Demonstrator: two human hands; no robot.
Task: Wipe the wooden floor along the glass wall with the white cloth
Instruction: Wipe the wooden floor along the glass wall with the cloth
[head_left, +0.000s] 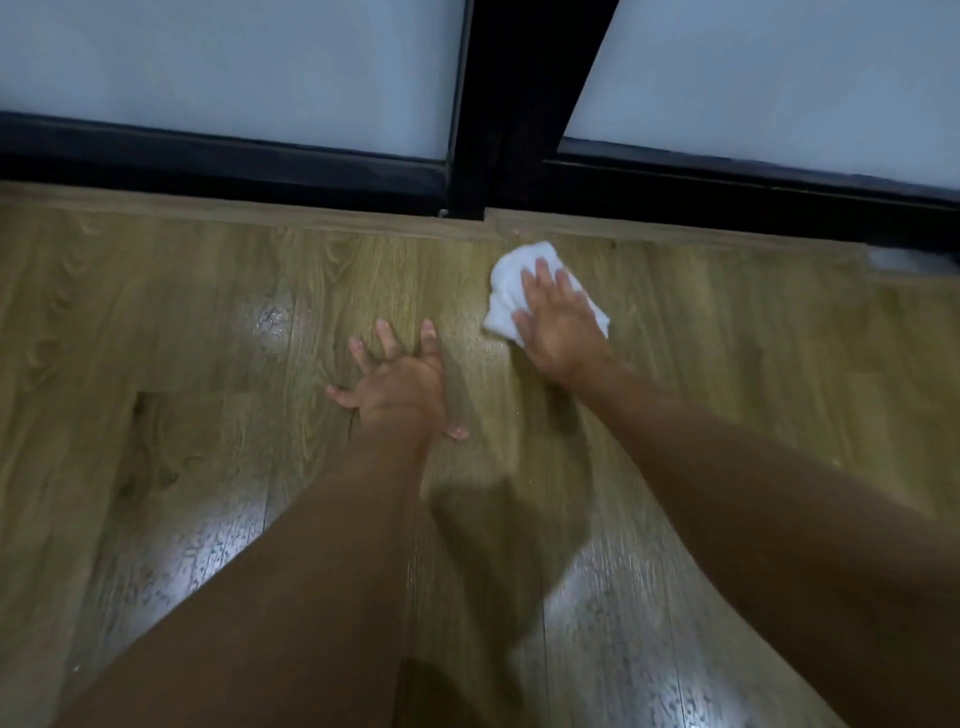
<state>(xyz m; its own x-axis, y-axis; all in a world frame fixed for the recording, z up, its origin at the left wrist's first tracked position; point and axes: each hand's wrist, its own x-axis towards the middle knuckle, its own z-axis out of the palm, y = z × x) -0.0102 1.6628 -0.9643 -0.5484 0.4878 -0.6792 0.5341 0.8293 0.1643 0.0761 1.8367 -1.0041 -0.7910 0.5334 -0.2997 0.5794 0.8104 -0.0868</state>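
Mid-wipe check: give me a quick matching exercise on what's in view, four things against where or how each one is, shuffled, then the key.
Things:
1. cloth
2. left hand
3. right hand
4. frame post

States:
A. splayed flat on bare floor
B. dark, standing between two glass panes
C. pressing down on the cloth
D. white, bunched near the wall edge

Pairs: 1-D, 2-A, 3-C, 4-B
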